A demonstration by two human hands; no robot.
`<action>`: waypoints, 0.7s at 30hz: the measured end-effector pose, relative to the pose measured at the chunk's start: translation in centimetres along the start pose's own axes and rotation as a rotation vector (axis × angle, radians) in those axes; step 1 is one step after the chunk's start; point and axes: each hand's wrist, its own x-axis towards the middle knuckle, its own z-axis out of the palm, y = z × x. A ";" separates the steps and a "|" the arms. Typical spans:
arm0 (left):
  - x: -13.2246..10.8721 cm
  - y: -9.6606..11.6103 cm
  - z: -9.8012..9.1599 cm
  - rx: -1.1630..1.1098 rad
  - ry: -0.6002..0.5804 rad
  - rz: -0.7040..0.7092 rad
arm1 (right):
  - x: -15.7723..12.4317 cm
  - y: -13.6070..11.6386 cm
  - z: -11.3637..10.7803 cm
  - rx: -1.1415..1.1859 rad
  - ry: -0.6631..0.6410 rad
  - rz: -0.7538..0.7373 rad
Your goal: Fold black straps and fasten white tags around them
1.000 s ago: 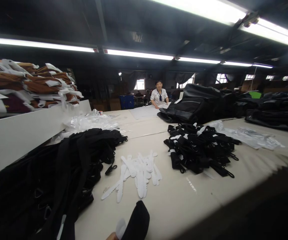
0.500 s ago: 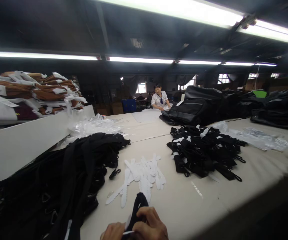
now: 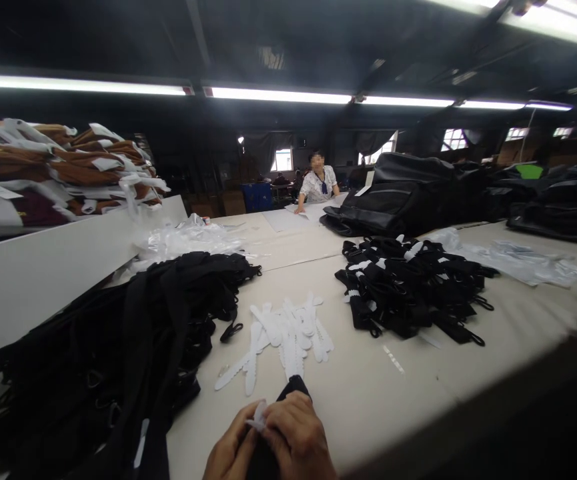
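A long cream worktop [image 3: 418,400] runs away from the person. Along its left edge lies a big heap of loose black straps [image 3: 118,347], with crumpled clear plastic bags [image 3: 188,241] beyond it and a white board [image 3: 53,267] standing alongside; stacked brown and white fabric pieces [image 3: 58,167] sit above the board. Toward the right edge is a pile of bundled black straps with white bands [image 3: 408,287], more clear plastic [image 3: 513,260] behind that, and black bags [image 3: 398,200] further back. At the far end another person [image 3: 317,183] leans on the worktop. A scatter of white serrated plastic strips [image 3: 288,333] lies in the middle, just beyond the hands, with nothing between them and it.

At the near edge, both hands hold a folded black strap [image 3: 294,388]; its rounded end points away from the person, toward the white strips, and its long axis runs near to far. A small white strip [image 3: 258,420] sits against it between the fingertips.

The left hand [image 3: 231,453] and right hand [image 3: 298,443] are pressed together, knuckles up, the right partly over the left. Fingers of both are curled and clamped on the strap and the white strip.
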 end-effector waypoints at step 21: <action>2.1 3.1 0.0 -0.210 -0.177 -0.104 | 0.3 -0.2 -1.1 0.136 -0.053 0.193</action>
